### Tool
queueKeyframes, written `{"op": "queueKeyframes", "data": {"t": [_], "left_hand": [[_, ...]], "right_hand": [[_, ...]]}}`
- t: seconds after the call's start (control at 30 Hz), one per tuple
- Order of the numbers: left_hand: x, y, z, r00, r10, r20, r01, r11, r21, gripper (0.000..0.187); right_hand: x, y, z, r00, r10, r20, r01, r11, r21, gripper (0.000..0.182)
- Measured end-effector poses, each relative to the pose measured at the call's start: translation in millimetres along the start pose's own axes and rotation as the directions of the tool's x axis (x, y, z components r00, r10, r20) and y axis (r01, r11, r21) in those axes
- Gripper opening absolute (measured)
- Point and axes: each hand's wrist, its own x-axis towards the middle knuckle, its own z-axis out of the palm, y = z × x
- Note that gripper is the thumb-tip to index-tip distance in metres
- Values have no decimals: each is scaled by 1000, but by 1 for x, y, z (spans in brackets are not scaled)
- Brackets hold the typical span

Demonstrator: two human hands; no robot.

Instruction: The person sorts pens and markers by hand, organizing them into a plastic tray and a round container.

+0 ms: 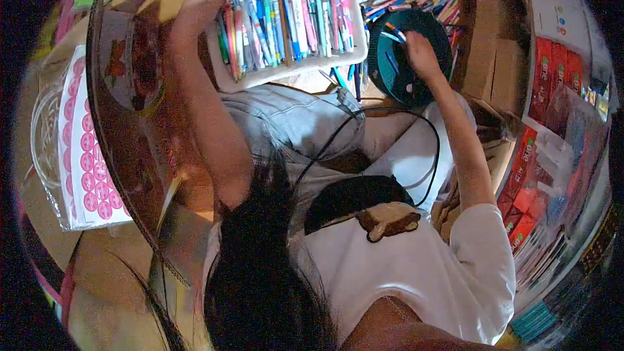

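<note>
A white tray full of pens and markers stands in front of me. My left hand is at the tray's left rim with its fingers curled together beside the pens; what they pinch, if anything, is hidden. Over a dark green round container on the right is my right hand, closed on a pen with white, blue and orange parts. A blue pen lies inside that container.
Loose pens and pencils are heaped behind the round container. A black cable loops over my lap. Cardboard stands on the left, near sheets of pink round stickers. Red packages line the right.
</note>
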Motion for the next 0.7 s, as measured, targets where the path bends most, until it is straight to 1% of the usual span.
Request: {"op": "queueKeyframes", "data": {"t": [0.07,0.1,0.13,0.17,0.23,0.27,0.3,0.37,0.4,0.43,0.47,0.5,0.53,0.57,0.6,0.63,0.67,0.7], "left_hand": [[-8,11,2,999,3,-44,-3,1000,-11,32],[-9,11,-1,998,6,-69,-7,1000,-15,32],[-3,8,-3,998,-49,-35,51,998,47,33],[-3,8,-5,999,-30,-34,33,996,88,33],[-3,10,-6,1000,6,-31,0,986,169,33],[2,6,-4,997,30,-77,-5,953,301,31],[4,6,-4,995,59,-76,-36,962,270,30],[8,3,-2,991,118,-67,-102,973,206,29],[20,-14,4,975,188,-114,-157,958,239,30],[22,-8,10,973,168,-158,-147,980,135,30],[24,8,26,970,142,-197,-139,990,28,29],[24,23,41,966,112,-234,-134,988,-79,29],[22,37,48,974,175,-144,-189,978,-91,29],[18,48,55,970,236,-51,-240,965,-108,30],[16,54,61,968,248,25,-239,953,-185,32],[15,58,66,959,264,102,-230,938,-261,34],[13,62,69,958,257,126,-203,920,-335,34],[12,64,68,959,216,183,-124,901,-415,33]], "right_hand": [[-6,-3,-7,987,159,-27,-152,973,175,22],[-9,-12,-17,971,237,-44,-221,948,228,22],[-12,-23,-35,948,313,-60,-285,916,282,23],[-14,-31,-49,919,388,-74,-342,876,339,23],[-15,-37,-67,903,428,-33,-371,817,441,25],[-10,-37,-72,896,444,-12,-382,783,490,26],[0,-37,-70,889,459,-13,-355,706,613,25],[16,-38,-61,874,485,1,-281,505,816,23],[34,-66,-80,900,435,-7,-158,342,926,18],[50,-84,-89,921,387,42,-155,266,951,17],[68,-94,-92,937,324,131,-218,248,944,19],[87,-105,-92,942,277,189,-249,200,947,21],[103,-130,-102,944,311,113,-187,222,957,23],[117,-139,-102,976,196,100,-149,251,956,24],[128,-156,-111,968,81,238,-242,47,969,26],[134,-174,-125,979,52,198,-200,38,979,25],[139,-187,-127,989,33,148,-149,40,988,24],[143,-195,-126,995,12,97,-97,40,994,24]]}}
